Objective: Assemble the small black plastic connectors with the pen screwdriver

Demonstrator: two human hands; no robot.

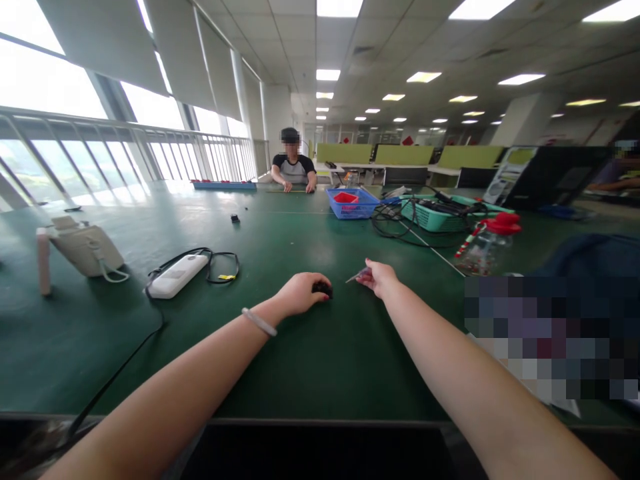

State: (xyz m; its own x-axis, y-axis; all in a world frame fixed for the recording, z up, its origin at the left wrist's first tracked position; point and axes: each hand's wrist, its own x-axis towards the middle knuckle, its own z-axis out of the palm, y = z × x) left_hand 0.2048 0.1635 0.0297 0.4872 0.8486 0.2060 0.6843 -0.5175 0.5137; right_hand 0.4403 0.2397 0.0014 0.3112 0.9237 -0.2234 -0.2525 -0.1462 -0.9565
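Note:
My left hand (301, 292) rests on the green table (310, 353) with its fingers curled round a small black object (323, 289). A pale band sits on that wrist. Just to the right, my right hand (379, 277) pinches a thin pen-like tool (358, 275) whose tip points left toward the black object. The two hands are a short gap apart near the table's middle.
A white power strip (176, 275) with a black cable lies to the left, and a beige device (87, 248) beyond it. Further back are a blue basket (352, 203), a green basket (440, 215) with cables, and a red-lidded jar (487, 247). A person (293, 167) sits at the far end.

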